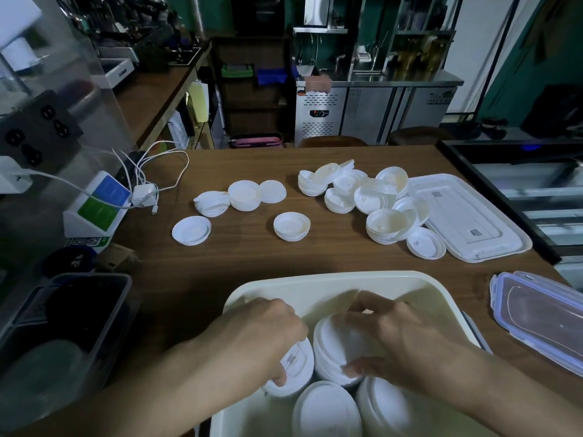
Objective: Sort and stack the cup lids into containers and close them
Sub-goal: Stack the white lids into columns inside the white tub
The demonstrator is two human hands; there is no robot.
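White lid stacks (331, 345) lie half hidden under left hand (265, 323) and right hand (407, 339), fingers (366, 302) curled round them.

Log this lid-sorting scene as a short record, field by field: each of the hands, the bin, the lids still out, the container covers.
left hand: grips the left lid stack inside the bin
right hand: holds the middle lid stack between thumb and fingers
bin: cream, nearest the person, several lid stacks inside
loose lids: piles and singles on the wooden table
covers: white cover flat at far right; clear clip cover nearer, on no container
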